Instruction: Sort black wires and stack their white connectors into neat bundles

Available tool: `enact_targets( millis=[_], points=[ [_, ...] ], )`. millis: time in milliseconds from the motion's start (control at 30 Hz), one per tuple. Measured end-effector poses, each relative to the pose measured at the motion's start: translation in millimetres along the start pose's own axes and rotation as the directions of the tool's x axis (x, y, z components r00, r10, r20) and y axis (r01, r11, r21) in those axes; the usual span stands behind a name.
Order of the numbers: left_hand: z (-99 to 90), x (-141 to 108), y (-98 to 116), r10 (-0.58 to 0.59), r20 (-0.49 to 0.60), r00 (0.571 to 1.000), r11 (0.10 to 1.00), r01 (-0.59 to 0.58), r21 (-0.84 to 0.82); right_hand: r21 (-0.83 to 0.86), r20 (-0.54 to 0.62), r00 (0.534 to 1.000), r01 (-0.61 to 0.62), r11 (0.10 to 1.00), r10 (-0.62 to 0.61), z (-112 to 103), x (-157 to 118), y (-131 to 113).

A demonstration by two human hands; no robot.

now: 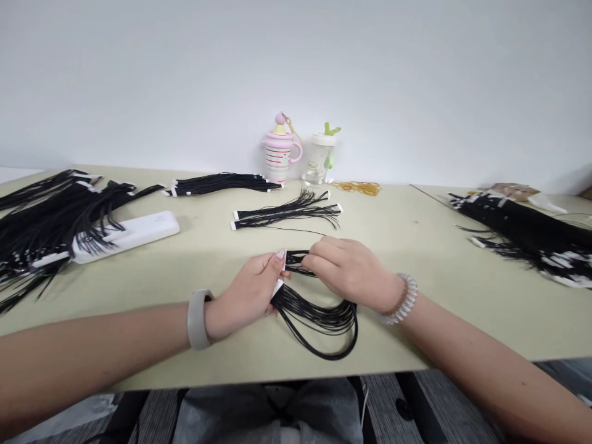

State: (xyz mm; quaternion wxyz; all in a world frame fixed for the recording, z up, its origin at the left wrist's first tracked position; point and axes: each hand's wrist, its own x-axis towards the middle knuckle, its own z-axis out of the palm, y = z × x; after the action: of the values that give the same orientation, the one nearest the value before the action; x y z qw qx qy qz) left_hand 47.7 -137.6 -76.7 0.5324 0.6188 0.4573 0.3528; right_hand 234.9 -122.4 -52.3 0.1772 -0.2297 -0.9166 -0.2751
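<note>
A looped black wire bundle [324,316] with white connectors at its ends hangs near the table's front edge. My left hand [250,287] is closed on the connectors, thumb on the upper one; the lower connector [277,288] shows beneath. My right hand [346,268] has its fingers curled round the upper stretch of the wires, just right of my left hand. The fingertips of my right hand are partly hidden. Behind my hands, loose black wire bundles [287,214] with white connectors lie on the table.
Piles of black wires lie at the left [50,216] and right [522,231]. A white case [148,230] touches the left pile. Another bundle [217,184], a pink cup [278,154], a clear cup [319,161] and yellow rubber bands [361,187] stand or lie near the wall.
</note>
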Motion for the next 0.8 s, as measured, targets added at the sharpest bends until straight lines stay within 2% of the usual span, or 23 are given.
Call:
enact_targets(
  millis=[267, 533, 800],
  points=[
    [-0.2, -4, 4, 0.087, 0.047, 0.995, 0.993, -0.09, 0.074, -0.107, -0.183, 0.981, 0.039, 0.994, -0.058, -1, 3, -9],
    [1.8, -2, -4, 0.02, 0.021, 1.0, 0.999, -0.019, -0.049, -0.086, -0.141, 0.987, 0.069, 0.994, -0.081, 7, -2, -6],
    [5.8, 0, -12, 0.068, 0.004, 0.998, 0.991, -0.067, -0.113, -0.076, -0.179, 0.982, 0.048, 0.996, -0.061, 12, -1, -9]
  ],
)
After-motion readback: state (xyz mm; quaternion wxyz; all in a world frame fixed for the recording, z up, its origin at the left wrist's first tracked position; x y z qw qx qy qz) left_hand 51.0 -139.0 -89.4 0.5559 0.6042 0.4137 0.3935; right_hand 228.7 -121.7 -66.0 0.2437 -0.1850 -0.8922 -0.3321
